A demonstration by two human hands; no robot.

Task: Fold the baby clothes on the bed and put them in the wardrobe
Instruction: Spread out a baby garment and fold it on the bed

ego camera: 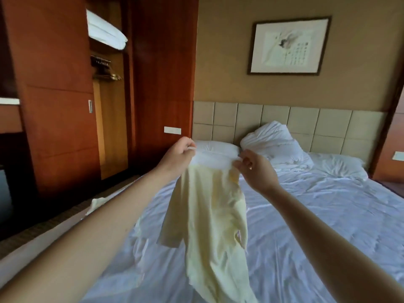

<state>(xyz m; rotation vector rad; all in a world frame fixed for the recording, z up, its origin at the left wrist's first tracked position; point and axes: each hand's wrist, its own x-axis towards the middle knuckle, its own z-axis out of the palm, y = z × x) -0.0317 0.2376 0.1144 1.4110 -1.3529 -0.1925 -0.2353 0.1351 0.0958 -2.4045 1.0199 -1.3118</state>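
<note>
Pale yellow garment [209, 215] hung limp over bed [317, 215]; left hand [179, 155] and right hand [255, 169] pinched its top corners.

White bed [306, 215], two pillows [273, 143], pale garment [98, 203] at left edge

The bed [317, 226] has lots of bare sheet on its right side. Pillows [273, 145] block the far end. A yellow baby top [209, 215] hangs over the middle. The wardrobe [61, 106] gap stands open below the hangers [102, 68]; folded bedding [105, 31] fills its top shelf.
</note>
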